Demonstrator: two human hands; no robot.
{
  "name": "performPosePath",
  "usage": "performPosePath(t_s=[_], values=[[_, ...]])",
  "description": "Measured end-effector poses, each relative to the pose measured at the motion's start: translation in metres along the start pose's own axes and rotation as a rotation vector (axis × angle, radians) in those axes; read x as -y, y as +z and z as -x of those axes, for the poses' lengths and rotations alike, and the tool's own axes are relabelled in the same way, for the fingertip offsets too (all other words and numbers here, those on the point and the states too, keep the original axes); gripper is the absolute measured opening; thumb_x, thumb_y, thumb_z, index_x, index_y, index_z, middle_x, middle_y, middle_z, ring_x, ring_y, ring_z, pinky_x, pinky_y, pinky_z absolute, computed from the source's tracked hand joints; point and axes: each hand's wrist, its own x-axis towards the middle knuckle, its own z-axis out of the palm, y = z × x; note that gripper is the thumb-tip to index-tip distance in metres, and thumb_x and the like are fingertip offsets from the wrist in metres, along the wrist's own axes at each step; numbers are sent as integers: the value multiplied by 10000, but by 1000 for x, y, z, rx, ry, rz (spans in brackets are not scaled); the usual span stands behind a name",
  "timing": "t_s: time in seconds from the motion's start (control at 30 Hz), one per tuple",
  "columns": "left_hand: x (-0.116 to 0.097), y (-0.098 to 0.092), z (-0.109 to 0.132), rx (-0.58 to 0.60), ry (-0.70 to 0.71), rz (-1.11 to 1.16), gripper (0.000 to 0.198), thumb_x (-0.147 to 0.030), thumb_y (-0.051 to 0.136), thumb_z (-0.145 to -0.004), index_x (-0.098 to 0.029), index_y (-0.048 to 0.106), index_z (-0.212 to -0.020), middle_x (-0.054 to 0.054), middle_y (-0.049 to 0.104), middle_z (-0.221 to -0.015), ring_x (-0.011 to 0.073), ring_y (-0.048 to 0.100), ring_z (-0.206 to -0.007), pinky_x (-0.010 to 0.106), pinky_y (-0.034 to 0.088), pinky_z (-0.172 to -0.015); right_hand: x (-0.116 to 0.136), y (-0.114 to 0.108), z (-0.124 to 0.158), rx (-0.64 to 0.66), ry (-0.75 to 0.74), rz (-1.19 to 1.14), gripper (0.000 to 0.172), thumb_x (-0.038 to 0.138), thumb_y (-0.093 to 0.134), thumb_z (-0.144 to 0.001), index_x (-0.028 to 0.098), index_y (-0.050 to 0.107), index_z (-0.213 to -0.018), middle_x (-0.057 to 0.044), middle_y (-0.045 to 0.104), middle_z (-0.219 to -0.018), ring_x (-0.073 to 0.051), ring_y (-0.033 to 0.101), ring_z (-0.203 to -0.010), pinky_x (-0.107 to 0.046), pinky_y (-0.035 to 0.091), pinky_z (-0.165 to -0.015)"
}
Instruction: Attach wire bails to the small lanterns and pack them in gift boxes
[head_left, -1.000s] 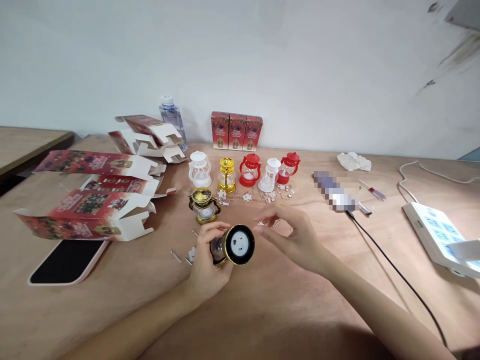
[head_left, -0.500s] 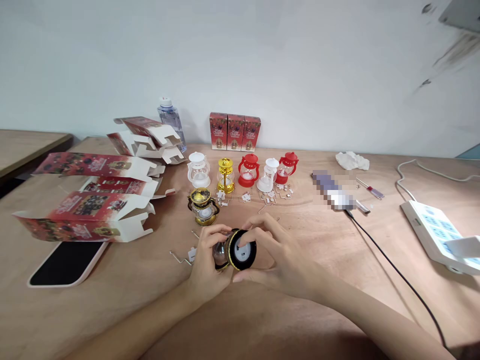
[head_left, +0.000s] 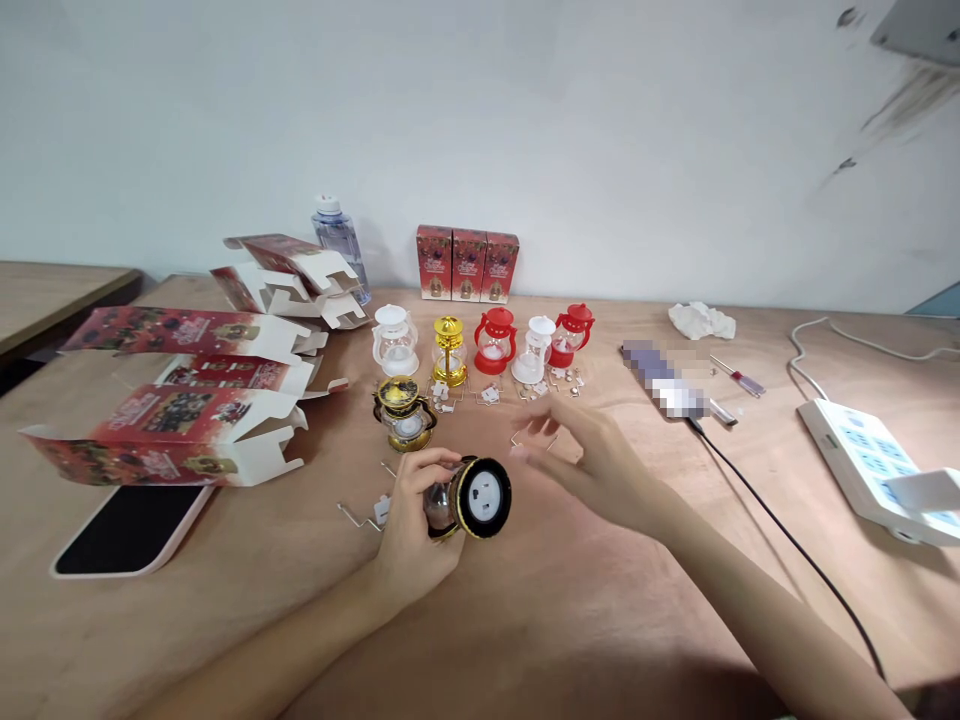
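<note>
My left hand is closed round a small black and gold lantern, tipped on its side so its round base with a white disc faces right. Just right of that base hovers my right hand, fingers apart and holding nothing. Bent wire pieces lie partly behind its fingertips. A second black and gold lantern stands upright beyond my left hand. Behind it is a row with a white lantern, a gold lantern and a red lantern, among others.
Opened red cartons cover the left side, overlapping a phone. A water bottle and three red boxes stand by the wall. At right lie crumpled tissue, a screwdriver, a cabled phone and a power strip.
My right hand has let go of the lantern's base and moved away to the right and upward, its fingers opening. The left hand keeps the lantern in nearly the same place.
</note>
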Motion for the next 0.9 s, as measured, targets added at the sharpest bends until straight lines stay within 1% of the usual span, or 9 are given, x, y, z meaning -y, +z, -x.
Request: performPosePath(t_s=[0.03, 0.07, 0.13, 0.2, 0.3, 0.47, 0.6, 0.73, 0.9], values=[[0, 0, 0, -1, -4, -3, 449, -14, 594, -730, -226, 413, -1082, 89, 540, -1060, 209, 577, -953, 363, 502, -777, -9, 1, -3, -17, 37, 107, 148, 303, 534, -938, 184, 591, -1006, -69, 666, -955, -192, 595, -888, -310, 473, -762], [0, 0, 0, 0, -6, -6, 449, -9, 589, -727, -223, 412, -1079, 90, 541, -1060, 207, 577, -956, 360, 498, -781, -18, 3, -6, -2, 64, 222, 133, 249, 502, -947, 173, 605, -981, -84, 674, -951, -210, 593, -910, -329, 463, -777], [0, 0, 0, 1, 1, -9, 451, -3, 585, -722, -218, 410, -1078, 90, 541, -1061, 204, 574, -958, 356, 493, -789, -32, 12, -10, 131, 86, 410, 166, 157, 469, -938, 160, 635, -937, -102, 685, -945, -230, 590, -932, -345, 444, -797], [0, 0, 0, 3, 8, -8, 454, 2, 582, -718, -215, 409, -1078, 92, 540, -1064, 202, 570, -963, 358, 489, -799, -42, 21, -13, 284, 84, 520, 190, 122, 472, -925, 156, 658, -918, -110, 689, -958, -231, 593, -941, -336, 433, -800], [1, 0, 0, 10, 4, 0, 461, 8, 581, -715, -210, 411, -1084, 96, 535, -1071, 204, 567, -971, 360, 488, -801, -49, 31, -13, 403, 57, 600, 192, 127, 484, -929, 150, 675, -931, -118, 685, -1003, -226, 595, -980, -318, 420, -814], [1, 0, 0, 22, 0, 6, 475, 12, 583, -711, -214, 411, -1092, 93, 532, -1076, 203, 571, -971, 349, 490, -787, -51, 33, -13, 478, -4, 658, 206, 145, 477, -947, 130, 682, -932, -123, 685, -1003, -225, 607, -975, -319, 408, -827], [1, 0, 1, 23, -4, 12, 474, 15, 577, -716, -214, 410, -1095, 98, 534, -1080, 205, 568, -974, 357, 494, -788, -48, 31, -14, 511, -20, 633, 224, 151, 459, -958, 139, 680, -921, -104, 689, -991, -221, 618, -952, -314, 406, -808], [2, 0, 1, 27, 0, 12, 479, 6, 590, -718, -220, 410, -1100, 98, 539, -1075, 208, 569, -971, 369, 500, -786, -43, 29, -15, 516, 75, 547, 166, 143, 501, -934, 148, 666, -922, -94, 692, -1002, -213, 624, -964, -284, 402, -772], [1, 0, 1, 30, -3, 6, 477, 2, 591, -719, -228, 415, -1099, 97, 543, -1073, 213, 578, -966, 374, 510, -778, -44, 28, -16, 517, 178, 473, 141, 148, 501, -927, 156, 641, -915, -74, 687, -1003, -180, 644, -858, -257, 395, -679]])
